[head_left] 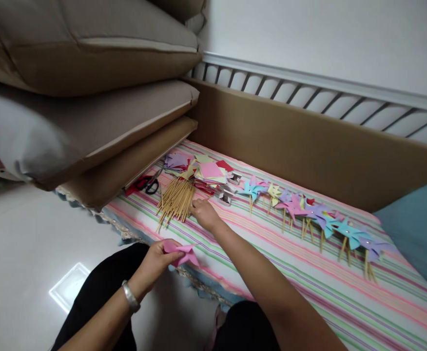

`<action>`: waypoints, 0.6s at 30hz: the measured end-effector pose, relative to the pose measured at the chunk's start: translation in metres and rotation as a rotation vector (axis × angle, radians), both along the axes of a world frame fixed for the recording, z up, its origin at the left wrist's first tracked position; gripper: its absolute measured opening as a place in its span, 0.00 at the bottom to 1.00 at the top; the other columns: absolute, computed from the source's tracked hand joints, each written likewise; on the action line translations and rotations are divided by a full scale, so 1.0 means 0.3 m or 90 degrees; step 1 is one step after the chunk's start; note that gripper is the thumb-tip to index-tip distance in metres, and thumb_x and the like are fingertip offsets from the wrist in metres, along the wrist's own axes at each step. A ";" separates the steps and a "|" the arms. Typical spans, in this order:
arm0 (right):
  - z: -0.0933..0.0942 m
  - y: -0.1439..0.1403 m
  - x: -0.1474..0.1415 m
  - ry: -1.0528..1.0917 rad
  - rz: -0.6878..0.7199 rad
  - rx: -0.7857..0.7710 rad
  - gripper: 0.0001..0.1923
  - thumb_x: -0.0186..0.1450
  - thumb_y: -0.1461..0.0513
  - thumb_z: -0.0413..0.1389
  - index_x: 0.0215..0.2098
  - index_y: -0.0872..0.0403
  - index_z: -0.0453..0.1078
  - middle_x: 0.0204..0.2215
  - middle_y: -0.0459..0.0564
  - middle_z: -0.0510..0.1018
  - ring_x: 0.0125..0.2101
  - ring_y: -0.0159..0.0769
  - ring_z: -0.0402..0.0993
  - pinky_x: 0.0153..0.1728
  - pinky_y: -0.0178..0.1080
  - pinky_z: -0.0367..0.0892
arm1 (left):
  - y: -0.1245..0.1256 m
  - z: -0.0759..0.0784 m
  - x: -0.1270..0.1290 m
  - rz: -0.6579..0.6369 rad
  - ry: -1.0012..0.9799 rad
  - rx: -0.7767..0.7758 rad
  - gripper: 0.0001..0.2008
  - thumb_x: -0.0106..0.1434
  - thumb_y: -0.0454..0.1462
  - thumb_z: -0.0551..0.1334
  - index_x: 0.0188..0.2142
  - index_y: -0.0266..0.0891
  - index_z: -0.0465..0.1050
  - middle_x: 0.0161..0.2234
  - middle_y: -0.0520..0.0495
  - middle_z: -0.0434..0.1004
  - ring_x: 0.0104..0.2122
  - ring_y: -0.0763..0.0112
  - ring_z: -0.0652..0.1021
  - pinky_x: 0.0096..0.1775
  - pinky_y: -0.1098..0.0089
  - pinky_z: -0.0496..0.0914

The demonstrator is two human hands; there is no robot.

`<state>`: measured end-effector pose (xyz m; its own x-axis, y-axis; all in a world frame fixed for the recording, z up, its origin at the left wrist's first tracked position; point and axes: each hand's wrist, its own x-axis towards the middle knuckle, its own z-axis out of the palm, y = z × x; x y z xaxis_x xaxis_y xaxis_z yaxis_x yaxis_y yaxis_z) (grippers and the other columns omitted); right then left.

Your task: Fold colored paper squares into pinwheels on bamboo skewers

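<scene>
On the striped bedspread (272, 253), near its front edge, the right hand (204, 213) rests palm down just beside the pile of wooden sticks (176, 199); fingers together and curled toward the pile's near right side, whether they pinch a stick I cannot tell; the sticks lie to the left of the fingertips, long axis running from the front edge up toward the paper squares (208, 171), slightly fanned; right hand is clearly the nearer one to the pile; left hand (157, 261) is held off the bed over the lap, fingers clamped on a pink folded pinwheel (184, 253), bracelet (130, 296) on the wrist; black-and-red scissors (146, 184) lie left of the sticks against the stacked cushions (100, 126); a row of finished pinwheels (308, 214) runs off to the right, well apart from both hands; open cloth lies between the right forearm and that row; cushions close in the left side, a brown board (308, 146) closes the back.
</scene>
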<state>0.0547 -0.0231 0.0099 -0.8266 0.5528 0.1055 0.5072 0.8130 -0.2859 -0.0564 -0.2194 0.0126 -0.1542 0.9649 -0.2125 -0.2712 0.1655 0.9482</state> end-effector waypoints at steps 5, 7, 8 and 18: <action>0.044 -0.105 0.076 0.203 -0.091 -0.068 0.07 0.62 0.68 0.49 0.35 0.56 0.68 0.36 0.55 0.74 0.42 0.40 0.68 0.45 0.44 0.61 | 0.003 0.031 -0.001 -0.008 0.115 0.067 0.07 0.51 0.38 0.66 0.27 0.35 0.75 0.25 0.49 0.72 0.27 0.71 0.71 0.32 0.71 0.63; 0.051 -0.171 0.118 0.292 -0.132 -0.123 0.07 0.63 0.65 0.47 0.37 0.55 0.66 0.33 0.52 0.75 0.36 0.37 0.71 0.39 0.41 0.65 | 0.008 0.051 0.005 -0.017 0.159 0.112 0.06 0.53 0.38 0.65 0.28 0.36 0.75 0.28 0.48 0.73 0.29 0.70 0.72 0.34 0.70 0.64; 0.055 -0.204 0.138 0.329 -0.143 -0.159 0.07 0.64 0.64 0.47 0.37 0.55 0.65 0.31 0.51 0.75 0.33 0.35 0.72 0.35 0.39 0.67 | 0.011 0.063 0.011 -0.028 0.177 0.134 0.06 0.54 0.37 0.64 0.28 0.36 0.75 0.28 0.48 0.73 0.30 0.70 0.72 0.35 0.70 0.65; 0.165 -0.359 0.284 0.666 -0.240 -0.740 0.08 0.55 0.58 0.60 0.28 0.55 0.70 0.21 0.43 0.73 0.17 0.23 0.62 0.18 0.29 0.55 | 0.043 0.190 0.109 -0.079 0.313 0.244 0.03 0.56 0.36 0.63 0.29 0.39 0.75 0.29 0.47 0.77 0.34 0.67 0.75 0.41 0.67 0.67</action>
